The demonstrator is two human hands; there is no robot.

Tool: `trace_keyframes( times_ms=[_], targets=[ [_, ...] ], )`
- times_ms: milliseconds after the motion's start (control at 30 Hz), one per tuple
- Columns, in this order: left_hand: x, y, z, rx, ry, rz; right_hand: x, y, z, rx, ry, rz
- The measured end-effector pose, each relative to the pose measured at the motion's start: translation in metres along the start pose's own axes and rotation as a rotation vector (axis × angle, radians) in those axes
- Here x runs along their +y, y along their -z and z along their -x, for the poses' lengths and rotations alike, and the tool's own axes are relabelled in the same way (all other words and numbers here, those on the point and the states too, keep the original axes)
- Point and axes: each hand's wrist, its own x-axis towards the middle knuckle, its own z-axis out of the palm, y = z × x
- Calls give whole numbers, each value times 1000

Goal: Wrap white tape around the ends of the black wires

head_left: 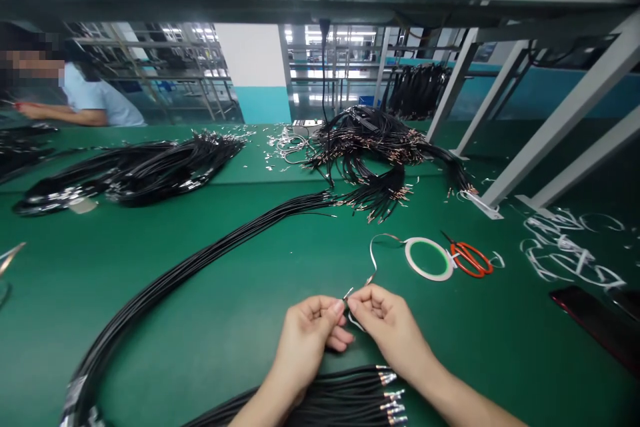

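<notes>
Two hands, left hand [303, 340] and right hand [387, 327], closed in a fingertip pinch on a thin pale strip [371, 271] just above the green workbench's [200, 347] near edge, any hard tug toward the white tape roll [406, 257] then liable to tear it.

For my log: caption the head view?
Left hand and right hand pinch thin wire above black cables on green bench.

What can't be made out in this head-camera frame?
Head view, where the thin strip meets the left hand and right hand: its end is hidden by the fingers.
Head view, black cable bundle: cut off by the bottom edge.
Head view, co-worker's red-handled tool: too small, at the left edge.
</notes>
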Motion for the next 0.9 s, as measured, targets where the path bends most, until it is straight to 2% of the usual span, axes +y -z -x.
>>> trace_keyframes(
  times_ms=[433,667,800,900],
  targets=[
    [-6,8,-1,-183,55,115,-4,1,0,-40,-13,-114],
    [-1,8,-1,-209,88,181,-4,-3,-3,55,-35,-192],
    [-1,8,0,-190,93,154,-1,-7,-4,154,38,-193],
    [-2,9,0,-213,70,130,0,-11,-4,121,113,-236]
  ],
)
